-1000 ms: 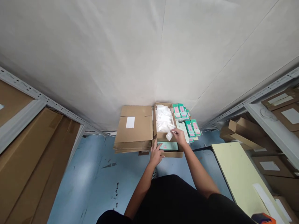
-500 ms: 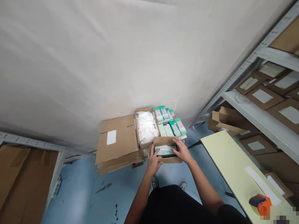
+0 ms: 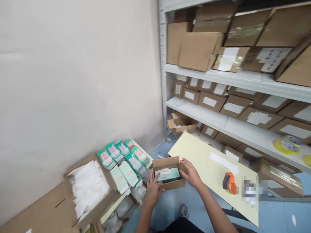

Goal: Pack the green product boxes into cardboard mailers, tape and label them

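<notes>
An open cardboard box (image 3: 173, 185) is held up in front of me between both hands. Inside it lies a pale green packet box (image 3: 168, 174) with a white paper or plastic piece (image 3: 163, 171) on top. My left hand (image 3: 153, 190) grips the left wall, its thumb reaching over the edge toward the green box. My right hand (image 3: 191, 173) is closed around the right wall, thumb inside. Below and left of it, green-and-pink retail boxes (image 3: 133, 161) stand in rows beside a carton of white packets (image 3: 89, 184).
A pale yellow table (image 3: 194, 149) stands to the right, bearing an orange tape dispenser (image 3: 229, 183) and a white strip (image 3: 224, 162). Behind it, metal shelves (image 3: 201, 111) hold many labelled cartons. Flat cardboard (image 3: 46, 207) lies at lower left. A grey-white wall (image 3: 85, 81) rises behind.
My view has turned to the right, toward the yellow table and shelves. The cardboard box has come along in both hands, away from the green boxes and white packets.
</notes>
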Available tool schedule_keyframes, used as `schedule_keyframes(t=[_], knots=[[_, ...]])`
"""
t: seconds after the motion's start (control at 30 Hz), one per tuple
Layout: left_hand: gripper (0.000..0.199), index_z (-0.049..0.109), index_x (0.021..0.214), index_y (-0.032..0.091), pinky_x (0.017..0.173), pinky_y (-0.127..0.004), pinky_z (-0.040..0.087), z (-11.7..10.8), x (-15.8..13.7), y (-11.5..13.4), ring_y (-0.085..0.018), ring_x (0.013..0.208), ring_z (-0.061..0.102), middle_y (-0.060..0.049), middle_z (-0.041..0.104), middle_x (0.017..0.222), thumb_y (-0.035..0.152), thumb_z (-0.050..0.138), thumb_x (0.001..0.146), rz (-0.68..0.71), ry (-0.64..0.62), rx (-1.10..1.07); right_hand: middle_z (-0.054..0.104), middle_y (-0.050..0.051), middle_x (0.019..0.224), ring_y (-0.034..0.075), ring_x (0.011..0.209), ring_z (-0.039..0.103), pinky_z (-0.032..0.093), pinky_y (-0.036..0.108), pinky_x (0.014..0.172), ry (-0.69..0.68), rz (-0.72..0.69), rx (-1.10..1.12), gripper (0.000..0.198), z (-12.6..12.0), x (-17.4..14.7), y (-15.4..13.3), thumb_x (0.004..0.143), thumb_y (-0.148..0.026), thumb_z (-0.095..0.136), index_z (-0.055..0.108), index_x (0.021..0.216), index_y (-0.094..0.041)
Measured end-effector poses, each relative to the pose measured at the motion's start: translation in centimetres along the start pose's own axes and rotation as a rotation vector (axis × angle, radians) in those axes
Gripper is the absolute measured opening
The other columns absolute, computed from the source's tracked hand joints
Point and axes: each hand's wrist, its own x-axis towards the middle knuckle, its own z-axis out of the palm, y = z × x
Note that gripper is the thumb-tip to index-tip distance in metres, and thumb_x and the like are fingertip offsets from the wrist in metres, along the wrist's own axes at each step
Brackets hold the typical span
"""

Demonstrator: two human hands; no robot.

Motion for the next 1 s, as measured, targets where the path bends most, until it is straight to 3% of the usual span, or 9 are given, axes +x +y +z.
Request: schedule_keyframes(t=[0.2,0.37,0.6,0.87,0.93,1.0], knots=[[0.021,0.078,0.097,0.029,0.12,-0.067,0.028,2.4,8.8,9.4,-0.04,0.16,0.008,-0.004,0.044,0.163,0.029,0.084,0.077,0.178,-0.115,0.025,0.049,0.01,0.159,0.03,0.147,0.047,0.044,0.05,0.12,0.124,0.223,-0.118,0.061,-8.4,-3.2,9.8,0.091,-0.031,0.062,0.051,0.151,-0.031],[0.024,0.078,0.096,0.03,0.123,-0.066,0.025,4.5,14.5,14.0,-0.039,0.161,0.008,-0.001,0.045,0.163,0.03,0.087,0.074,0.36,-0.172,0.025,0.04,0.007,0.165,0.03,0.149,0.044,0.045,0.049,0.118,0.23,0.412,-0.147,0.064,-12.0,-6.2,15.0,0.092,-0.036,0.059,0.046,0.155,-0.033],[0.016,0.08,0.094,0.027,0.122,-0.067,0.023,8.0,22.4,16.1,-0.04,0.161,0.004,-0.003,0.039,0.166,0.029,0.083,0.078,0.523,-0.298,0.035,0.042,0.007,0.164,0.034,0.15,0.042,0.049,0.057,0.112,0.336,0.593,-0.205,0.065,-12.7,-7.7,16.7,0.091,-0.036,0.059,0.046,0.155,-0.037],[0.022,0.08,0.099,0.025,0.124,-0.066,0.016,11.2,32.6,17.4,-0.041,0.16,0.005,-0.005,0.026,0.172,0.027,0.079,0.078,0.657,-0.43,0.098,0.047,0.01,0.161,0.033,0.148,0.046,0.044,0.057,0.117,0.369,0.749,-0.221,0.067,-11.2,-5.4,16.7,0.087,-0.033,0.065,0.05,0.152,-0.034],[0.031,0.079,0.108,0.024,0.124,-0.064,0.018,11.4,34.1,17.2,-0.042,0.16,0.009,-0.008,0.026,0.172,0.031,0.08,0.078,0.66,-0.505,0.09,0.045,0.015,0.161,0.032,0.149,0.044,0.042,0.054,0.119,0.349,0.778,-0.183,0.067,-10.5,-4.7,16.7,0.088,-0.032,0.065,0.049,0.153,-0.026],[0.055,0.071,0.128,0.023,0.126,-0.06,0.02,11.6,34.9,16.5,-0.041,0.16,0.011,-0.011,0.022,0.173,0.034,0.083,0.075,0.658,-0.519,0.043,0.043,0.017,0.162,0.032,0.15,0.043,0.042,0.051,0.119,0.317,0.828,-0.135,0.071,-9.6,-4.2,16.7,0.087,-0.031,0.066,0.046,0.155,-0.023]])
